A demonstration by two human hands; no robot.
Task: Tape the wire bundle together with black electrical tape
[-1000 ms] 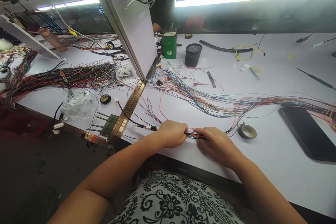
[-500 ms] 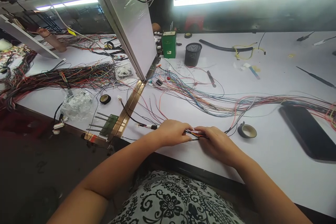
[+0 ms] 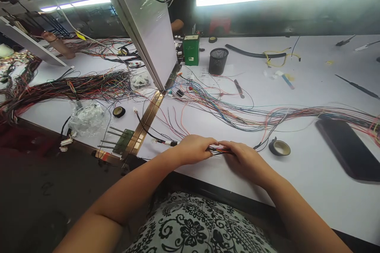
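Thin multicoloured wire bundle [image 3: 220,150], lower centre | light, limp, likely slippery | your left hand [image 3: 194,149] and right hand [image 3: 245,160] pinch it closed | grip near the ends.

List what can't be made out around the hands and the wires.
- Wire bundle, head view: the gripped stretches are hidden inside the left hand and right hand.
- Fingertips: curled under, hidden by the hands.
- Wires at the right: cut off by the frame edge.
- Green box label: too small to read.

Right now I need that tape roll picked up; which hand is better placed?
Probably the right hand: the tape roll lies just beyond it, while the left hand sits across the wire bundle.
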